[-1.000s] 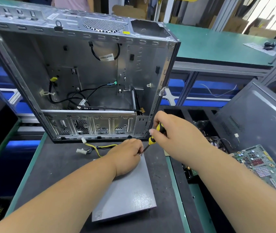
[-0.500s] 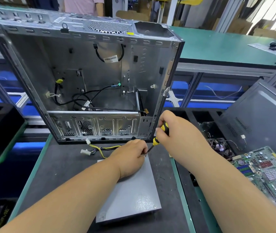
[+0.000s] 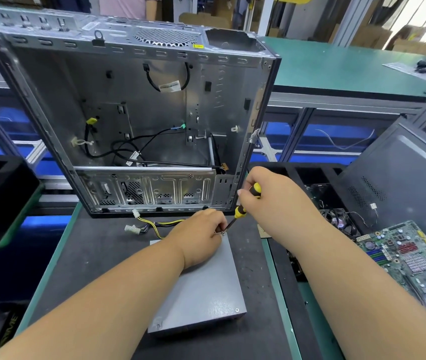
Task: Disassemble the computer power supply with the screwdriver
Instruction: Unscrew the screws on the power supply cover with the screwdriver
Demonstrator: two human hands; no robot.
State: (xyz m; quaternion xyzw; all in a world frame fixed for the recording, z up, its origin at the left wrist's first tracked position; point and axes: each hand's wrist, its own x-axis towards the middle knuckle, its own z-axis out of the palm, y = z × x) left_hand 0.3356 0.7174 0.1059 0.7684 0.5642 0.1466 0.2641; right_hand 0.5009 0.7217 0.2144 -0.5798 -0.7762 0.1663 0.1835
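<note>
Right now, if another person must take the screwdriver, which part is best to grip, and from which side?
Grip the yellow-and-black handle of the screwdriver, coming from the right and above, as the right hand does. The tool leans: its thin shaft runs down-left to the far right corner of the power supply, where the left hand crowds the tip.
</note>
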